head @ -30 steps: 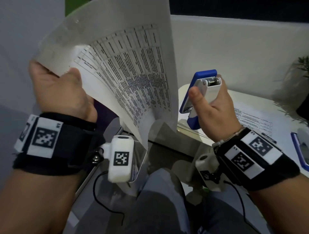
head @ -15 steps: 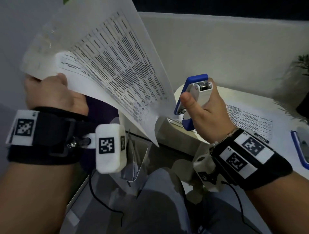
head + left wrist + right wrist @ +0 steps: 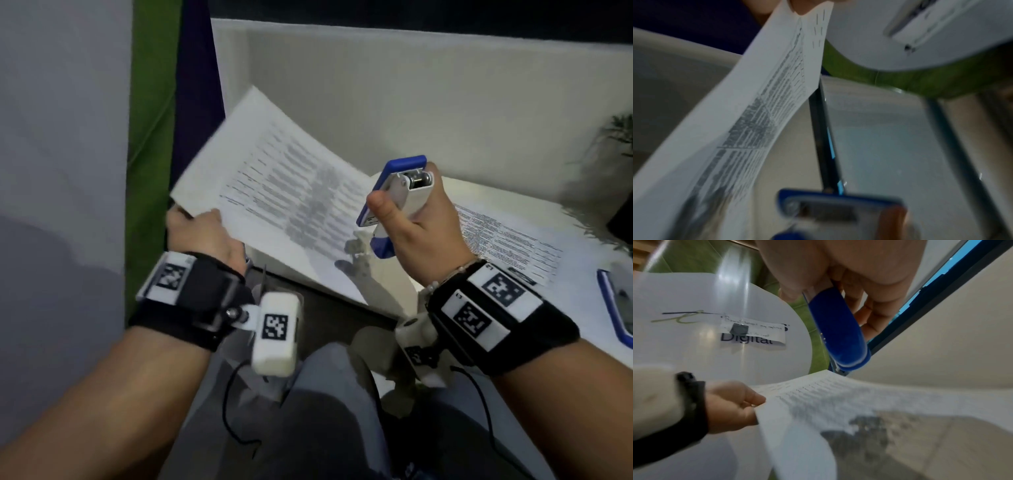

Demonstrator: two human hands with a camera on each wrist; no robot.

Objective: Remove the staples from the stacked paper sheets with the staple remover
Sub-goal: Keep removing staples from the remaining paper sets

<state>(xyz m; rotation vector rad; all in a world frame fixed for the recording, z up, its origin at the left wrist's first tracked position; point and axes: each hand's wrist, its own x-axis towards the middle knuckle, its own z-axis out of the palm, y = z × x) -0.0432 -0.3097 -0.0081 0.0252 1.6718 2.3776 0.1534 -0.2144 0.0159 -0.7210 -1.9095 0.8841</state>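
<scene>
Pinching the near left corner of the paper sheets (image 3: 284,192), your left hand (image 3: 202,236) has its thumb on top and its fingers curled beneath, and it holds the stack tilted in the air above the left part of the tabletop (image 3: 486,195). Your right hand (image 3: 424,236) is wrapped round the staple remover (image 3: 399,190), with the thumb pressed on its blue side and the fingers closed behind the white body. The tool stands roughly upright, metal roller end up, just beside the right edge of the sheets; whether it touches them you cannot tell. The print on the sheets runs in rows and columns but is too blurred to read in any view. A second printed sheet (image 3: 507,246) lies flat on the tabletop to your right, its text too small to make out. From your right wrist, a round white panel (image 3: 715,353) behind the left hand bears the word "Digital" in dark letters, and a taped slip (image 3: 754,328) of handwriting across it is not legible. Both wrist bands carry square black-and-white code tags (image 3: 501,286).
</scene>
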